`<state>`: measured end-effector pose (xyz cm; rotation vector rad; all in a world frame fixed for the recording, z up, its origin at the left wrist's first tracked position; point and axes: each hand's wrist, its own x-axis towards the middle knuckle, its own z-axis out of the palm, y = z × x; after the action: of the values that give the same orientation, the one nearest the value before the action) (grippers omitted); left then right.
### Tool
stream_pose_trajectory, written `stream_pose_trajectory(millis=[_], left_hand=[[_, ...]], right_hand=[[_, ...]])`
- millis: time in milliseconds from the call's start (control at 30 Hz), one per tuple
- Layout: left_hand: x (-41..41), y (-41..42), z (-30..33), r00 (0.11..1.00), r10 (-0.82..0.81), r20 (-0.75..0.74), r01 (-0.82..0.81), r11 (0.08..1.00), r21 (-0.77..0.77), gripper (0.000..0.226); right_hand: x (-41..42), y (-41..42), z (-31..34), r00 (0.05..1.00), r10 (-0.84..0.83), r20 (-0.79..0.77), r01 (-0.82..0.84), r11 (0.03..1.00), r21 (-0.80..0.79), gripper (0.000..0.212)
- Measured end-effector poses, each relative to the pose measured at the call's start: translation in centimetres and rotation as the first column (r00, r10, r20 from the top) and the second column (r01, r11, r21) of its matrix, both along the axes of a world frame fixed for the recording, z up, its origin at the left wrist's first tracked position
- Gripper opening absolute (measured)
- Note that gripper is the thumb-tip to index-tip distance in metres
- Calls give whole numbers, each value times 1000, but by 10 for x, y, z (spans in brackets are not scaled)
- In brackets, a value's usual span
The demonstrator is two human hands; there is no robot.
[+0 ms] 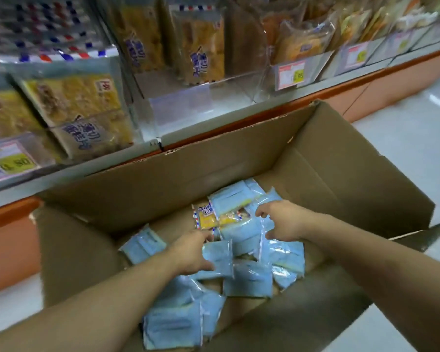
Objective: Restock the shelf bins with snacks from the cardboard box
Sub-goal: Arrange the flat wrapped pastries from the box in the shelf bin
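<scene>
A: Where are the snack packets (pixel 241 237)?
B: Loose in the cardboard box (pixel 163 179). Left hand (pixel 192 251) and right hand (pixel 281 221) hover spread, gripping nothing.
A: Handling?
B: Probably light, crinkly, slippery; pinch the sealed edges.

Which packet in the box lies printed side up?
The yellow packet at the far end of the pile, just beyond the left hand; the others show pale blue backs.

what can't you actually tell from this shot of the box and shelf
Head view:
- Price tags: figures blurred by motion.
- Bottom of the cardboard box: packets cover it, count unknowable.
- Left hand: fingers hidden by the hand's back, grip unclear.
- Right hand: curled above packets, contact uncertain.
- Upper bins: cut by the top edge.
</scene>
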<state>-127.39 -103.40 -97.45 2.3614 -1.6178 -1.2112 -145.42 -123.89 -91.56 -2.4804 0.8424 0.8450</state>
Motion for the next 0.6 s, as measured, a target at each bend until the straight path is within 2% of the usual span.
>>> stream_pose_trajectory(millis=[167, 233, 300, 467, 533, 600], left_hand=[[-21, -11, -68, 996, -19, -88, 13, 997, -74, 114], [-29, -8, -90, 996, -52, -73, 49, 998, -35, 131], [-37, -1, -104, 996, -82, -26, 83, 996, 20, 139], [-47, 4, -117, 981, -72, 178, 82, 996, -48, 116], [-44, 1, -119, 986, -60, 157, 70, 996, -59, 108], [-37, -1, -114, 998, -27, 59, 32, 996, -88, 101]], right_hand=[[-4, -20, -54, 987, -29, -158, 37, 998, 48, 68], [-9, -24, -74, 975, -29, -219, 43, 997, 57, 71], [-15, -26, -91, 968, -25, -250, 36, 998, 42, 65], [-35, -22, -125, 966, -101, -236, 108, 994, 16, 64], [-42, -22, -132, 969, -142, -202, 146, 989, 4, 66], [-41, -23, -129, 966, -161, -204, 174, 984, 47, 58]])
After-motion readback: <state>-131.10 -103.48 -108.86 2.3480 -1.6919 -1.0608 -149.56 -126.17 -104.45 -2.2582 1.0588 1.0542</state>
